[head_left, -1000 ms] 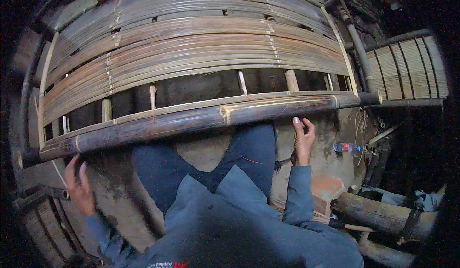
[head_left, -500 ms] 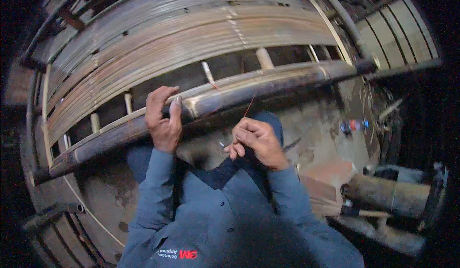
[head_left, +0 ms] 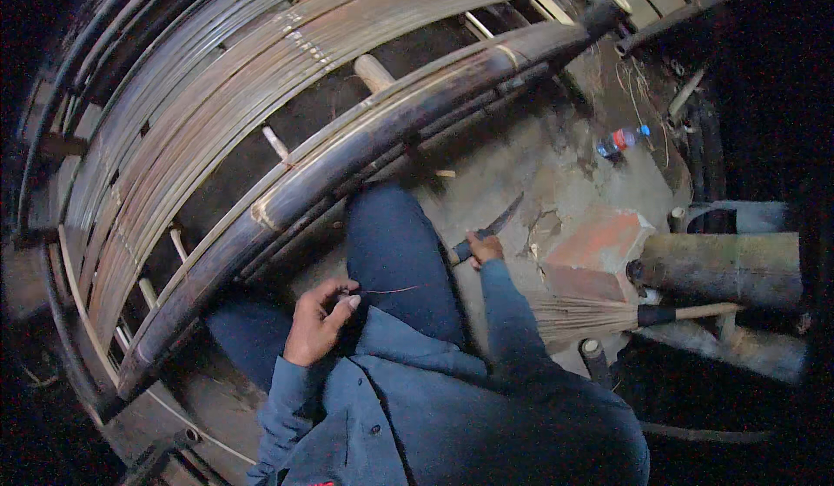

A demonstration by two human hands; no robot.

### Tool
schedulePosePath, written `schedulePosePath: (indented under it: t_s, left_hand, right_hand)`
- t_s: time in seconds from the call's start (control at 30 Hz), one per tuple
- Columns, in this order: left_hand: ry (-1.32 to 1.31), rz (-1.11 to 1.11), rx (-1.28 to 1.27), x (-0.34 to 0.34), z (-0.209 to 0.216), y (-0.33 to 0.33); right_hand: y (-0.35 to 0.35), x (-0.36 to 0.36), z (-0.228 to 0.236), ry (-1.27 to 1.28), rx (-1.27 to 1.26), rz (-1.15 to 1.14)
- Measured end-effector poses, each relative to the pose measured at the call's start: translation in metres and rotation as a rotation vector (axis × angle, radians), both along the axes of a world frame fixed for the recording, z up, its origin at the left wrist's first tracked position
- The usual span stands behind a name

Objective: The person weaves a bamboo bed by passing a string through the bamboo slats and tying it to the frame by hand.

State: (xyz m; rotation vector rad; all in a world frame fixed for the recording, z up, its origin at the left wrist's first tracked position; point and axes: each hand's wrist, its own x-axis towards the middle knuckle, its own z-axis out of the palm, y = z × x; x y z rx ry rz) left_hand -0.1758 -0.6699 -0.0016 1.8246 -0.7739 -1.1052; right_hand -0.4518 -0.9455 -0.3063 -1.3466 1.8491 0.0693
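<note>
My left hand is in front of my lap, thumb and fingertips pinched on a thin reddish strand, whether wire or thread I cannot tell. The strand's free length stretches right across my dark trouser leg. Farther right, low by the floor, my right hand is closed round the dark handle of a knife, its blade slanting up and away to the right. Ahead of me stands a bamboo bench with a slatted surface and a thick dark bamboo pole along its near edge.
On the concrete floor to the right lie a plastic bottle, a reddish block, a stick broom and a thick bamboo section. Short bamboo crosspieces bridge the gap between slats and pole.
My left hand has left the pole and come back to my lap, now pinching the strand. My right hand has let go of the strand, moved right and taken hold of the knife. The view has turned right.
</note>
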Motion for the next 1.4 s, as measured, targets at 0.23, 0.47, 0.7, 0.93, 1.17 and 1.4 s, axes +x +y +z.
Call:
schedulePosePath:
  t_s: [0.23,0.47,0.7,0.93,1.17,1.4]
  left_hand:
    - [0.008,0.139,0.021,-0.002,0.001,-0.012]
    - [0.013,-0.031,-0.084,-0.032,-0.001,-0.033]
    - [0.361,-0.816,-0.292,-0.095,0.018,-0.057]
    - [-0.041,-0.607,-0.386,-0.037,0.076,-0.021]
    - [-0.6,0.519,-0.516,0.152,0.061,-0.029]
    - [-0.801,0.03,0.029,0.163,0.022,-0.037]
  right_hand:
    - [-0.003,0.036,0.061,0.104,-0.1,0.116]
    - [-0.105,0.125,0.118,0.071,-0.558,0.527]
    - [0.012,0.219,0.237,-0.646,0.008,0.977]
    - [0.083,0.247,0.265,-0.94,-0.215,0.947]
    - [0.01,0.195,0.386,-0.603,-0.312,1.128]
    - [-0.125,-0.003,0.474,0.009,-0.199,0.897]
